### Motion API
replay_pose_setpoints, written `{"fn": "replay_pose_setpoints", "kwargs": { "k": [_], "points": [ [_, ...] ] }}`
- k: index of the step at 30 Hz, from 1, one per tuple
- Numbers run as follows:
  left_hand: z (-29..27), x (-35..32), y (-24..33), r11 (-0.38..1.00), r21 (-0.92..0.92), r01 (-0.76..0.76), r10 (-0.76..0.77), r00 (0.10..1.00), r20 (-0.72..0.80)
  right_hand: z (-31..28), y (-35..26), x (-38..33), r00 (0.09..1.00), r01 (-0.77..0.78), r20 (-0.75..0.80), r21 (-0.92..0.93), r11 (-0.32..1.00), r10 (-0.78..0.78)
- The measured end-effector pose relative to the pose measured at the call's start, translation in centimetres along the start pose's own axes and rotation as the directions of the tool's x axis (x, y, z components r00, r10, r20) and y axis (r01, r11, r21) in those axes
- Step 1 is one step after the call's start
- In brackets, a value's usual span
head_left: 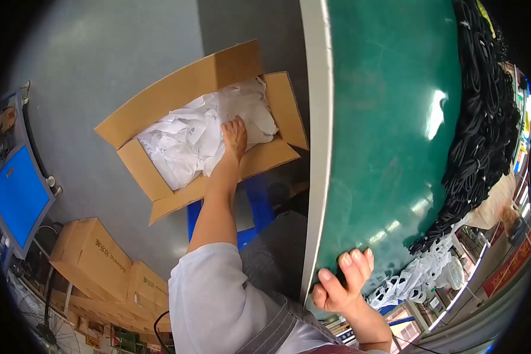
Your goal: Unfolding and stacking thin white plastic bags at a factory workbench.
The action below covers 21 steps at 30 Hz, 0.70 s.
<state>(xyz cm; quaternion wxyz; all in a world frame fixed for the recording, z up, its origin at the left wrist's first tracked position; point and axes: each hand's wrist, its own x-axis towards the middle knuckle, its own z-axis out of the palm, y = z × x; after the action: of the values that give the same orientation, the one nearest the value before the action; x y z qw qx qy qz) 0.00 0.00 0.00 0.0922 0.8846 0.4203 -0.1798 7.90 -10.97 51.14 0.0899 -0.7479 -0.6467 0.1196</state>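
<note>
An open cardboard box point(141, 168) stands left of the table, its flaps folded outward. White, crumpled, thin sheets or bags point(186, 138) fill it; their exact kind is hard to make out. My left hand point(235, 138) reaches into the box and lies on top of this white material, fingers slightly bent, with no separate piece visibly held. At the near edge of the green tabletop point(389, 147), my right hand point(345, 286) rests with loosely bent fingers apart and nothing visible in them.
Bundled black cables point(478, 112) line the table's far right side, with white cables or strips point(413, 280) nearer. A blue stool-like support point(256, 203) shows below the box. Closed cartons point(100, 253) and a blue-faced panel point(20, 194) stand left. Another person point(495, 203) is at right.
</note>
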Motion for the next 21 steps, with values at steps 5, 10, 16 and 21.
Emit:
{"fn": "replay_pose_setpoints", "kwargs": {
  "k": [5,10,16,21],
  "points": [
    [-2.1,0.3,-1.3,0.969,-0.248,-0.003,0.009,1.0,0.023,0.6,0.5,-0.2,0.997,0.015,-0.07,0.008,1.0,-0.014],
    [-4.6,-1.3,-4.5,0.841,-0.495,-0.218,0.053,0.944,-0.327,0.4,0.3,-0.3,0.998,0.002,-0.06,0.013,1.0,-0.002],
    [-7.5,-3.3,-7.2,0.79,-0.456,-0.409,0.229,0.888,-0.399,0.7,0.2,0.4,0.991,-0.061,-0.113,0.073,0.995,0.069],
    [-8.9,-3.8,-7.4,0.811,-0.392,-0.433,0.319,0.891,-0.324,0.5,0.0,1.1,0.991,-0.071,-0.11,0.084,0.994,0.08]
  ]
}}
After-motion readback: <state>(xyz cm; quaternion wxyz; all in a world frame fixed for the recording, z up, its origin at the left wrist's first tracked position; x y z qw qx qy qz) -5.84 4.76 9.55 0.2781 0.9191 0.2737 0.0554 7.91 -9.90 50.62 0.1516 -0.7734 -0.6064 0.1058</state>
